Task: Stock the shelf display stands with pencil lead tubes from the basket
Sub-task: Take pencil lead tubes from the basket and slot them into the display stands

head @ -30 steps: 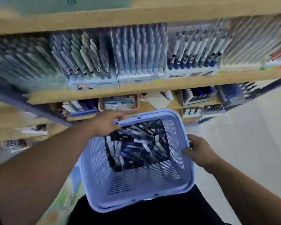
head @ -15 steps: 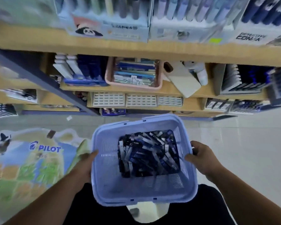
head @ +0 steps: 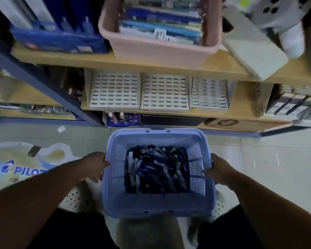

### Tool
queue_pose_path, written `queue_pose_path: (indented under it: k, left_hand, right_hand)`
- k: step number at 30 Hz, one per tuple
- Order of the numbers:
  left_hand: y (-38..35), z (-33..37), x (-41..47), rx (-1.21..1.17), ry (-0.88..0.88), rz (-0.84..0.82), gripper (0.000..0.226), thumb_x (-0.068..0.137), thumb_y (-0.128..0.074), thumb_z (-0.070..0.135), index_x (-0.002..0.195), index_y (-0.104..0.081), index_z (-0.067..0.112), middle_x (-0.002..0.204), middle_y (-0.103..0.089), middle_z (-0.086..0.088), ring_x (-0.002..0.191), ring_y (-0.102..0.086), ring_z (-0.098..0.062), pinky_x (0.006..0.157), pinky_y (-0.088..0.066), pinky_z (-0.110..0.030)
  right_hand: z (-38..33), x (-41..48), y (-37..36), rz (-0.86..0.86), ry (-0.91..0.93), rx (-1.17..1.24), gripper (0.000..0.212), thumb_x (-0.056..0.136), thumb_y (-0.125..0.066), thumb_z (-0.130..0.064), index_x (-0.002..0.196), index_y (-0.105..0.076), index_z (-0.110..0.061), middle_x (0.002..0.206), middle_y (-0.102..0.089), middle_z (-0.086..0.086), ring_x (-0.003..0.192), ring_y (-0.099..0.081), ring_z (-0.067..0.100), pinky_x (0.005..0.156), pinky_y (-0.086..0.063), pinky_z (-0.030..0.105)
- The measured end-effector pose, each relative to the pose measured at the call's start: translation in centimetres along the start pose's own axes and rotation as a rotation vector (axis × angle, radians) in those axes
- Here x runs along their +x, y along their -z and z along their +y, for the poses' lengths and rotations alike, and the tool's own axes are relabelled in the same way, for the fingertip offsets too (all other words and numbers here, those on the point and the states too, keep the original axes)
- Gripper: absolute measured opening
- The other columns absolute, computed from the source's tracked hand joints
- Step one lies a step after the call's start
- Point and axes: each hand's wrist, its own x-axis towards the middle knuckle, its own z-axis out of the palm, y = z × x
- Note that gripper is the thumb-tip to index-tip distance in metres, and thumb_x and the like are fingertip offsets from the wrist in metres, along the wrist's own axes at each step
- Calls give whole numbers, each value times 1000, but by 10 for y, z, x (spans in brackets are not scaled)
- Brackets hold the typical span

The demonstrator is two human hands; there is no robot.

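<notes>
Lowered since before, one basket [head: 156,134] of tubes [head: 158,171] — too many to count — faces three stands [head: 164,92]; left hand [head: 93,166] and right hand [head: 219,168] each grip a side rim.

Basket [head: 156,137] at centre foreground, tubes [head: 157,169] heaped in it. Left hand [head: 94,166] holds its left wall, right hand [head: 221,169] its right rim. Behind the basket, the lower shelf [head: 151,113] carries three stands [head: 164,92] side by side. On the upper shelf [head: 79,59], directly above them, sits a tub [head: 158,49], with a tilted box [head: 253,51] to its right.
</notes>
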Motion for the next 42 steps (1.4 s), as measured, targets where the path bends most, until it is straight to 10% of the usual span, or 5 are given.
queue_pose_path:
  k: [10,21,31,37,42]
  left_hand:
    - [2,15,53,296,-39,-57,23,102,-52,24,117,-58,7,99,-66,-13,76,-72,-26,55,-54,-31]
    - [-31,-36,64,-69,-239,460,28,104,-48,29,102,-59,3,98,-64,-23,85,-65,-42,74,-60,-57]
    - [-35,-82,45,-392,-236,351,21,100,-54,13,119,-61,5,96,-68,-16,75,-65,-30,63,-56,-37]
    - [-49,-84,42,-542,-195,435,29,101,-54,20,127,-61,9,109,-68,-15,92,-67,-35,82,-59,-49]
    - [-50,-76,49,-482,-239,512,30,102,-47,38,121,-59,18,107,-65,-15,90,-65,-35,77,-59,-45]
  right_hand:
    - [23,80,-34,48,81,-112,41,80,-76,-9,116,-58,-8,105,-65,16,88,-67,31,68,-62,42]
    - [12,71,-68,220,134,-40,36,84,-74,-12,117,-61,-2,110,-67,22,97,-66,40,84,-58,54]
    - [39,47,-112,251,225,471,49,93,-68,-16,140,-51,-17,120,-68,15,96,-68,30,87,-57,49]
    - [-5,48,-103,673,598,-351,65,86,-74,-35,143,-49,-19,142,-47,13,130,-41,35,107,-37,45]
    - [-19,68,-128,400,666,-512,63,86,-74,-48,139,-54,-20,138,-51,6,129,-43,30,108,-41,43]
